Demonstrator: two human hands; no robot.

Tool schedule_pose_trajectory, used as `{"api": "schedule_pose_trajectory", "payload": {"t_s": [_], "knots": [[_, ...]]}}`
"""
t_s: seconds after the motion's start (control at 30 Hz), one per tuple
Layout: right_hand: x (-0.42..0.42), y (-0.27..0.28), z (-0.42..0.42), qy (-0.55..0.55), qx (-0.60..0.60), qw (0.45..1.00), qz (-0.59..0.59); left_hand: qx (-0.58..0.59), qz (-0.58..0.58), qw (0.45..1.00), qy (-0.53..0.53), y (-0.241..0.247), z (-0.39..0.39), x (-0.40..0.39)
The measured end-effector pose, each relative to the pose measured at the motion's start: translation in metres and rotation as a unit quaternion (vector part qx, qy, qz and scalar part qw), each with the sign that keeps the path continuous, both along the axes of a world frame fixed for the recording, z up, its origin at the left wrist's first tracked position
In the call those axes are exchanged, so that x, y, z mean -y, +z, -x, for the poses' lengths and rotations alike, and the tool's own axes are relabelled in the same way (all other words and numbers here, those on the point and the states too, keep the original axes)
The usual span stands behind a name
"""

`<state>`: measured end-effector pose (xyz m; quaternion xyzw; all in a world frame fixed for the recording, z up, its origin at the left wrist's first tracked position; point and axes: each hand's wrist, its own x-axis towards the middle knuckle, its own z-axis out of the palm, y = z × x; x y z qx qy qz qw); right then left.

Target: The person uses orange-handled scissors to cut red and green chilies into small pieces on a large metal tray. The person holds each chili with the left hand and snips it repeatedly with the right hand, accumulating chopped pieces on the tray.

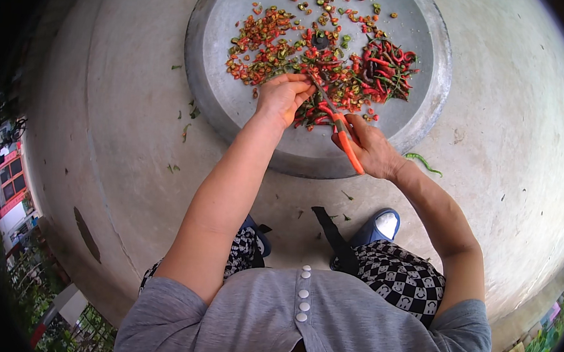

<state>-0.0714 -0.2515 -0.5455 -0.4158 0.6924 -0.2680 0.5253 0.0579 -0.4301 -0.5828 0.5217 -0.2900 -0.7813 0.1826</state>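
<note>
My right hand grips orange-handled scissors, their blades pointing up and left over a round metal pan. At the blade tips, the fingers of my left hand are pinched together on what looks like a chili pepper, mostly hidden by the fingers. Cut red and green chili rings lie scattered over the left and middle of the pan. Whole red chilies with green stems are heaped at its right. More red chilies lie under the scissors, close to both hands.
The pan rests on a concrete floor. A green chili lies outside its right rim. Stem bits are scattered at the left. My feet in blue slippers are near the pan's front edge, and a black strap hangs by one leg.
</note>
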Motion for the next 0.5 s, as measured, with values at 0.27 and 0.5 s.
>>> {"api": "schedule_pose_trajectory", "payload": {"t_s": [0.27, 0.5], "knots": [[-0.004, -0.011, 0.001, 0.013, -0.015, 0.998, 0.054, 0.034, 0.003, 0.999, -0.002, 0.001, -0.001, 0.003], [-0.004, -0.004, 0.002, 0.012, 0.008, 1.000, -0.024, 0.019, -0.001, 0.999, 0.029, -0.005, 0.000, 0.008]]}}
